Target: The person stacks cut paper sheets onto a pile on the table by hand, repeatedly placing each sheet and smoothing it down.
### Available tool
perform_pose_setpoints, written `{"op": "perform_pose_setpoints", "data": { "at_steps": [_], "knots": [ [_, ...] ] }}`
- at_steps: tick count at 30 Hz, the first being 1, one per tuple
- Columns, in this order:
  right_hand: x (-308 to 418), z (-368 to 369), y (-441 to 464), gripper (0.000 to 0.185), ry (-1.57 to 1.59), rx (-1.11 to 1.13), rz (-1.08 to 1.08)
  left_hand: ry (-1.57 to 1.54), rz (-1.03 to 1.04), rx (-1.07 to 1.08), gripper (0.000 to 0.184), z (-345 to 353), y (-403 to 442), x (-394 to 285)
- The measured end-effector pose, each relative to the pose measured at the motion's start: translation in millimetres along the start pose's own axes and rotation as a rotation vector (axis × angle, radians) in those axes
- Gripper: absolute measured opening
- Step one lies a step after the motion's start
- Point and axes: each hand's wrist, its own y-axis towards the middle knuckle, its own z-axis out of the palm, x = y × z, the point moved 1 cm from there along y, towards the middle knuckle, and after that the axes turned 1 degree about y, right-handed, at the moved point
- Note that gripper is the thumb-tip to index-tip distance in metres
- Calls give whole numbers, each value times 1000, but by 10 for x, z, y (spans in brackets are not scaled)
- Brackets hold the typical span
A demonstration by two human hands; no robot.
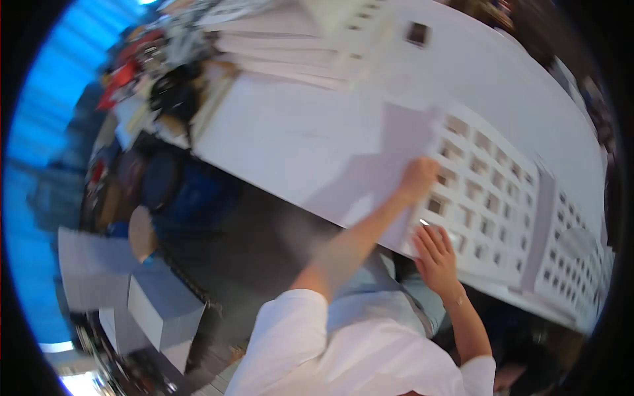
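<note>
A white sheet with rows of square cut-outs (485,188) lies on the white table (284,132), in front of me and to the right. My left hand (419,179) is at the sheet's left edge with its fingers curled; what they hold, if anything, is hidden. Near the sheet's lower left corner, my right hand (436,256) rests with its fingers stretched out over the edge. Brownish squares show through several of the cut-outs. The picture is somewhat blurred.
A second perforated white sheet (568,264) lies farther right. White sheets (284,49) are stacked at the table's far left, beside mixed clutter (175,89). A small dark square (417,33) lies at the back. White boxes (155,307) stand at the lower left.
</note>
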Motion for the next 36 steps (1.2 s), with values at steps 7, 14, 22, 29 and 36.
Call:
{"op": "perform_pose_setpoints", "data": {
  "at_steps": [7, 14, 22, 29, 36],
  "knots": [
    [36, 128, -63, 58, -12, 15, 38, 10, -88, -80, 31, -198, -19, -378],
    [106, 77, 20, 57, -44, -36, 93, 526, 396, -171, 65, -311, 577, -918],
    [56, 247, -26, 59, -93, -197, 131, 919, 96, 132, 83, 144, 993, -233],
    [34, 424, -143, 61, 20, -215, 133, 789, 204, 97, 87, 146, 975, -70],
    [89, 420, -173, 54, 5, -383, 103, 793, 248, 157, 81, 6, -222, -578]
  ]
}}
